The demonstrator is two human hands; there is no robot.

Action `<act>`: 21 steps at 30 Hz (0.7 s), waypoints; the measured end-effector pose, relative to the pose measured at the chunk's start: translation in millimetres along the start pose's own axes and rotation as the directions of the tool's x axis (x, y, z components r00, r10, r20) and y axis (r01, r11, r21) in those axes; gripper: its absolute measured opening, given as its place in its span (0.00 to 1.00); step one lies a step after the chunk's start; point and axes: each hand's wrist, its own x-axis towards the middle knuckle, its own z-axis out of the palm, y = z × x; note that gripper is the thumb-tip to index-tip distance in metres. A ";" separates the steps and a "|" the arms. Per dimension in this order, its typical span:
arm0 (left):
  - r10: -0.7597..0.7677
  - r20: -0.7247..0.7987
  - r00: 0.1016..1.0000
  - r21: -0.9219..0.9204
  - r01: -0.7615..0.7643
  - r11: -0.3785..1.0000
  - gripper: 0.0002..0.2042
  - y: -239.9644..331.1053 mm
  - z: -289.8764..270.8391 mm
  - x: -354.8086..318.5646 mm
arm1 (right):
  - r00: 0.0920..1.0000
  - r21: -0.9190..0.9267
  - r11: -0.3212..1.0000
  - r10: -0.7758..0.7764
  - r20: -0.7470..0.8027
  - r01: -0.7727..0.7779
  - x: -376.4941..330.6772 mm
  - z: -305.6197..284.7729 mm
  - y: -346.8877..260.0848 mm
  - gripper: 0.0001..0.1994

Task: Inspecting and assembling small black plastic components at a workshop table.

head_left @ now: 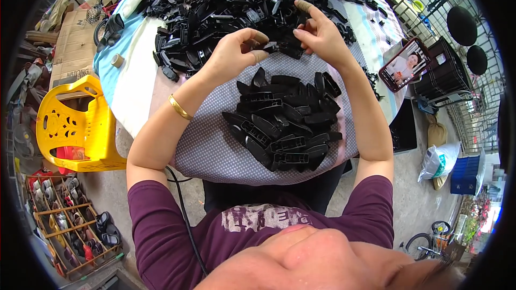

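Observation:
My left hand [239, 51] is at the near edge of a big heap of black plastic parts [215, 13], thumb and forefinger curved around the end of a small black plastic part [270, 46]. Tan coverings wrap some of its fingertips. My right hand [321, 35] is just across from it, thumb and forefinger spread apart, forefinger pointing toward the heap; its other fingers curl and are partly hidden. Below both hands, a smaller pile of longer, curved black plastic pieces [285, 121] lies on the dotted grey cloth [207, 142] close to my body.
A phone [404, 64] showing a person stands at the table's right. A tape roll [117, 60] sits on the left cloth. A yellow plastic chair [80, 126] is beside the table, with a shoe rack [67, 220] below it. A dark cable [185, 215] hangs past my front.

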 end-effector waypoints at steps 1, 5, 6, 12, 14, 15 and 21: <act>0.002 0.001 1.000 0.001 -0.002 1.000 0.14 0.8 -1.1 -0.1 | 0.988 0.332 0.932 0.120 0.094 -0.145 -0.4 -1.2 -2.0 0.24; 0.002 -0.002 1.000 0.107 -0.002 0.994 0.16 8.6 0.4 -2.9 | 0.987 0.686 0.710 0.089 0.136 -0.159 -10.5 12.0 -22.7 0.18; -0.016 0.008 1.000 0.114 0.015 0.993 0.16 11.2 1.9 -4.1 | 0.982 0.690 0.700 0.107 0.154 -0.184 -13.2 18.7 -26.4 0.15; -0.067 -0.062 0.996 -0.596 0.017 0.803 0.19 9.1 1.5 -8.4 | 0.988 0.570 0.808 0.143 0.051 -0.146 -21.5 45.5 -24.9 0.12; -0.065 -0.094 0.993 -0.683 -0.017 0.730 0.18 7.5 0.5 -8.3 | 0.994 0.535 0.838 0.102 0.036 -0.105 -21.9 49.4 -24.7 0.11; -0.033 -0.107 0.994 -0.708 -0.053 0.704 0.18 2.8 -2.5 -7.2 | 0.995 0.516 0.850 0.095 0.043 -0.104 -22.5 49.5 -25.6 0.11; 0.068 -0.122 0.990 -0.646 -0.131 0.752 0.17 4.6 -2.8 -7.4 | 0.999 0.560 0.828 0.051 -0.008 -0.038 -23.6 43.4 -28.7 0.09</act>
